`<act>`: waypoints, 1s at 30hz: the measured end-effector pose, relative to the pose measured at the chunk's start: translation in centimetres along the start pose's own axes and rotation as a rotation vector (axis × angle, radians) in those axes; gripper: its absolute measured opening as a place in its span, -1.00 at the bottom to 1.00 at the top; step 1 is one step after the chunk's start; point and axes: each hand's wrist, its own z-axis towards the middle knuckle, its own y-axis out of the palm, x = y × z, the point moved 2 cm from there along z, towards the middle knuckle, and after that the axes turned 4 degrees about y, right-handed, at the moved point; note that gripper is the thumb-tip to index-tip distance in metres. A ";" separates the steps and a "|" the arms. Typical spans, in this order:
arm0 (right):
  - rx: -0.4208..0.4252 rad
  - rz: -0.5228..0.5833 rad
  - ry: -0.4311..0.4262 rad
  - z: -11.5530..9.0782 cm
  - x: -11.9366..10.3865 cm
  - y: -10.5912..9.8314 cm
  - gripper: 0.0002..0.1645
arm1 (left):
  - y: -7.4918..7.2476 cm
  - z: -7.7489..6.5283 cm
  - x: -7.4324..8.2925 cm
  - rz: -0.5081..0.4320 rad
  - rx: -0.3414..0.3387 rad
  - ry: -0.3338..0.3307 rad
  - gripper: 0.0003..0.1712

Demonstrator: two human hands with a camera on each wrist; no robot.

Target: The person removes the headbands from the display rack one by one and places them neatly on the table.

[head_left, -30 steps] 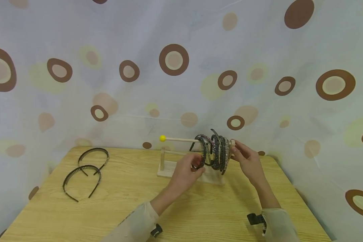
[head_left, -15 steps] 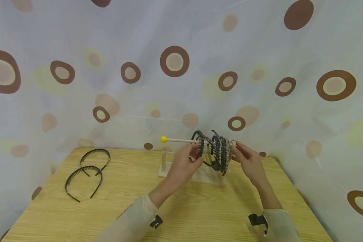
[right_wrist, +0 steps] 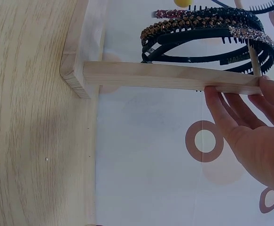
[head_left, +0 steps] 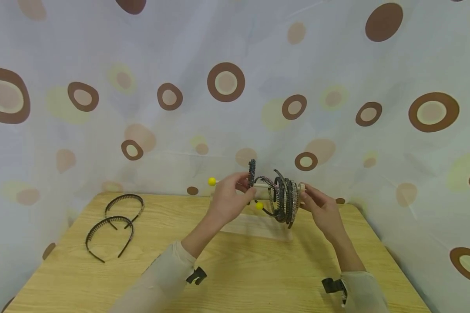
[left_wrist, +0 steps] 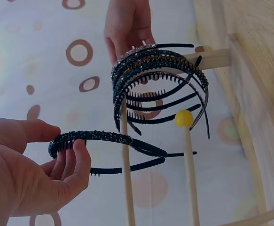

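Observation:
My left hand [head_left: 229,202] pinches a black glittery toothed headband [left_wrist: 99,136] between thumb and fingers. In the left wrist view this headband crosses the upper rod [left_wrist: 126,183] of a wooden stand [head_left: 254,228], apart from the others. Several more headbands [head_left: 283,200], black and beaded in silver, bronze and pink, hang bunched at the right end of the rods. My right hand [head_left: 325,213] grips the top of the stand's right post [right_wrist: 174,77], fingers along one side and thumb at its end. Yellow balls [left_wrist: 184,118] cap the rods' left ends.
Two black toothed headbands [head_left: 89,234] lie overlapping on the left of the wooden table [head_left: 160,269]. Behind the table hangs a pale curtain [head_left: 196,39] with brown ring patterns.
My left hand has drawn one headband leftward and up along the rod, away from the bunch. A second yellow ball now shows below it. My right hand stays on the post.

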 end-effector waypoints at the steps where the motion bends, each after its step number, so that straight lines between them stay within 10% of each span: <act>1: -0.001 0.001 0.002 0.0 0.1 0.0 -0.36 | -0.3 0.0 0.1 0.016 0.006 0.003 -0.49; 17: -0.014 -0.009 -0.017 0.2 0.2 -0.1 -0.36 | -7.6 0.7 1.0 0.154 0.055 0.057 -0.45; 30: -0.020 -0.004 -0.021 0.1 0.2 0.1 -0.37 | -15.7 -2.2 -1.8 0.230 0.177 0.013 -0.45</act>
